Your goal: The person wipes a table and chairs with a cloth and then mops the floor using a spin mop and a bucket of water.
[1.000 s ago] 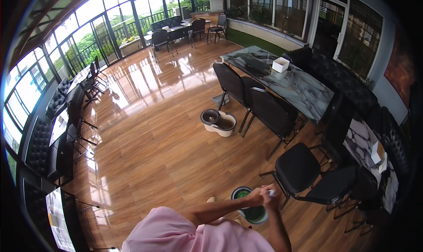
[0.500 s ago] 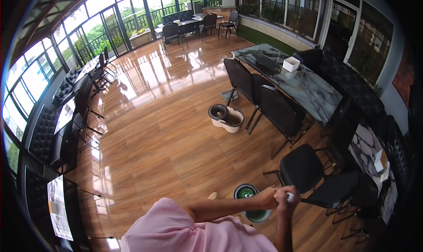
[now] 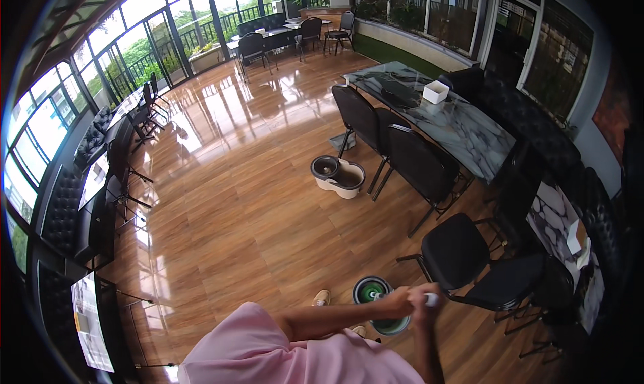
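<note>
Both of my hands grip a mop handle (image 3: 431,299), seen nearly end-on with its pale tip up. My right hand (image 3: 422,305) wraps round the top of it, and my left hand (image 3: 398,305) is closed just beside it. Below them on the floor stands a green and dark mop bucket (image 3: 392,327) with two round openings. The handle's lower end reaches into the round green basket (image 3: 369,291) at the bucket's far side. The mop head itself cannot be made out.
A second bucket, cream and dark (image 3: 345,191), stands ahead near a grey dustpan-like thing (image 3: 341,142). Black chairs (image 3: 456,250) and a marble-topped table (image 3: 429,116) with a white box (image 3: 436,92) line the right. More tables and padded benches (image 3: 62,203) run along the left.
My hands have shifted slightly left with the handle, still gripping it. The whole view has moved a little, so the room sits slightly further left and higher.
</note>
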### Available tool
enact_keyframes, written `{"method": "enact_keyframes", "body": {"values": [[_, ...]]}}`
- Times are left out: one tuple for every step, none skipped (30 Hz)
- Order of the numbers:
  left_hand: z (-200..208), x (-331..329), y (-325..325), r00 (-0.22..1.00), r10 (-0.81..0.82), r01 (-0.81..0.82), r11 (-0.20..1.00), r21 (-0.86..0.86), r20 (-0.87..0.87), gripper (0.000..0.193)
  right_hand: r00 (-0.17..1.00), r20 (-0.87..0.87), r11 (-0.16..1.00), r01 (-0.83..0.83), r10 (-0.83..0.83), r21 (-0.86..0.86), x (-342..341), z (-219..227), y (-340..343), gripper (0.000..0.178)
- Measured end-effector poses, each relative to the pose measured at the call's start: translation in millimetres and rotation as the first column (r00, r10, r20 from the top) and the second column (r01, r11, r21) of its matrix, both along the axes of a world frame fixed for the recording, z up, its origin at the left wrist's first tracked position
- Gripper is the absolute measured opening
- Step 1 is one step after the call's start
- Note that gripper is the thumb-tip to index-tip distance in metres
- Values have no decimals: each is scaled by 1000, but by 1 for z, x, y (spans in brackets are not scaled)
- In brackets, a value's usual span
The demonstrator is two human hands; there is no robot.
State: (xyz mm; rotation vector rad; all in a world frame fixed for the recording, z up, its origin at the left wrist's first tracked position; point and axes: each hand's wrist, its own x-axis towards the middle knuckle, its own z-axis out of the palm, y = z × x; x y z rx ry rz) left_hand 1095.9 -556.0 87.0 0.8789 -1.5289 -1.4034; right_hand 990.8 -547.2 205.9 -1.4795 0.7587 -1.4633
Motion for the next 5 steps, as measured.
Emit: {"method": "enact_keyframes", "body": {"values": [[-13, -1, 2, 1000, -27, 27, 1000, -1, -2, 21, 1000, -20, 1000, 24, -24, -1, -5, -53, 2, 13], [-26, 4, 6, 999, -47, 48, 998, 28, -21, 22, 1000, -10, 1000, 13, -13, 3, -1, -77, 7, 15], [-39, 9, 7, 997, -67, 69, 996, 56, -40, 22, 984, -170, 998, 56, -58, -13, -6, -98, 1, 15], [-78, 8, 1, 998, -54, 50, 995, 82, 45, 24, 971, -236, 998, 42, -32, 38, -8, -115, 0, 15], [-96, 10, -13, 985, -75, 63, 995, 81, 155, 28, 955, -297, 996, 38, -11, 84, -6, -128, -11, 15]]}}
